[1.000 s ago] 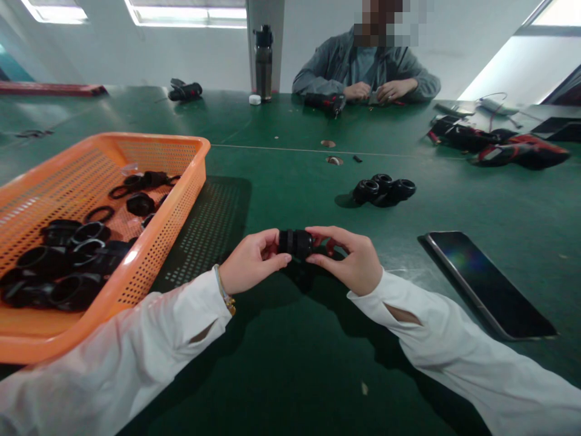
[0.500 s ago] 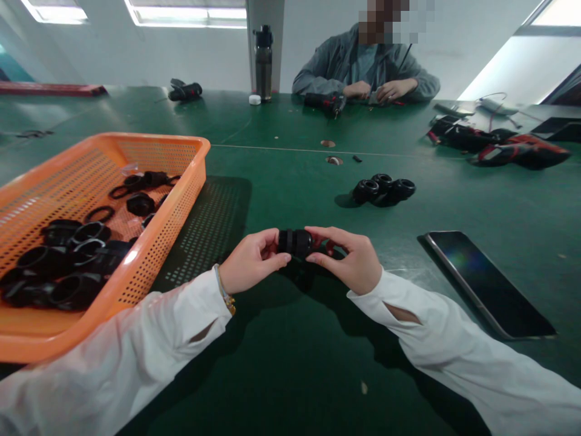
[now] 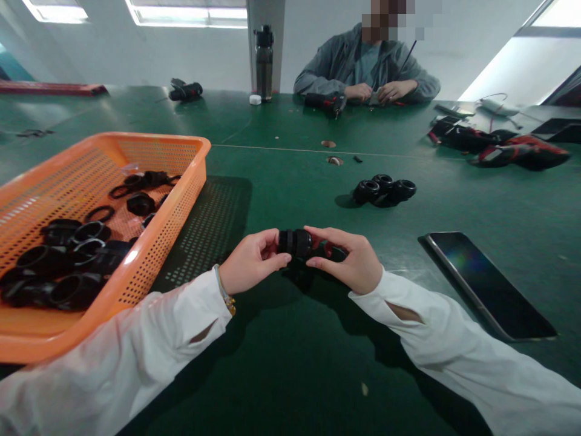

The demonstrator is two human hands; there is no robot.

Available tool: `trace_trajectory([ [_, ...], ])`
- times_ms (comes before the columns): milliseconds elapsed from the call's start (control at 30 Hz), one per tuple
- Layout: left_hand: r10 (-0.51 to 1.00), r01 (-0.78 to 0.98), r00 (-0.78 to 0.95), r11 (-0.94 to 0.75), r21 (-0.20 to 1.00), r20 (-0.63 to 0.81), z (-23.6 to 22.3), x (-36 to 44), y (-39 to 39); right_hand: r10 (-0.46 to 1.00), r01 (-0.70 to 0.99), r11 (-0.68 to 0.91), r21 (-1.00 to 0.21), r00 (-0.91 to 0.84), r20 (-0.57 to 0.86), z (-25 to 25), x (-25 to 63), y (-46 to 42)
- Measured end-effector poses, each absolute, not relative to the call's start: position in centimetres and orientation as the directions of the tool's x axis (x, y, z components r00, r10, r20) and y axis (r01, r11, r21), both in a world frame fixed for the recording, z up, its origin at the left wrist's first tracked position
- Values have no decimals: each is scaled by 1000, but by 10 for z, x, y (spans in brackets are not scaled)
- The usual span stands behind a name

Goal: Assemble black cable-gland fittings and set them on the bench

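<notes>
Counter: green counter, orange basket of loose black rings at its left edge.
Hands: left hand and right hand both pinch one black fitting mid-counter.
Progress: finished fittings piled beyond; many rings left.

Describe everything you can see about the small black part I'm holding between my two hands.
The black part is a short, squat cylinder that looks like moulded plastic, with a ridged or ringed outline; finer detail is too dark to tell. It lies on its side, lifted above the green table. The left hand pinches its left end with thumb and fingers, and the right hand grips its right end the same way. Nothing else touches it. It sits in front of the body, right of the orange basket.
</notes>
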State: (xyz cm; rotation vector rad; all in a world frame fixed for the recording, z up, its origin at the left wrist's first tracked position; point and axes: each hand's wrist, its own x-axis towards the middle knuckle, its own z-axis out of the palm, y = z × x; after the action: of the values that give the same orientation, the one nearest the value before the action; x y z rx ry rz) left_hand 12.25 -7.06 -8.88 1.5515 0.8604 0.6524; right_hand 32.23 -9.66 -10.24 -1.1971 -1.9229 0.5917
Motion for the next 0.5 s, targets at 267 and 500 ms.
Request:
trace_trajectory([
  [267, 807, 129, 586, -7, 992, -70, -90, 122, -69, 883, 555, 458, -694, -199, 424, -104, 320, -97],
  [500, 807, 127, 587, -12, 992, -65, -90, 122, -70, 887, 467, 452, -760, -150, 436, -105, 317, -99],
])
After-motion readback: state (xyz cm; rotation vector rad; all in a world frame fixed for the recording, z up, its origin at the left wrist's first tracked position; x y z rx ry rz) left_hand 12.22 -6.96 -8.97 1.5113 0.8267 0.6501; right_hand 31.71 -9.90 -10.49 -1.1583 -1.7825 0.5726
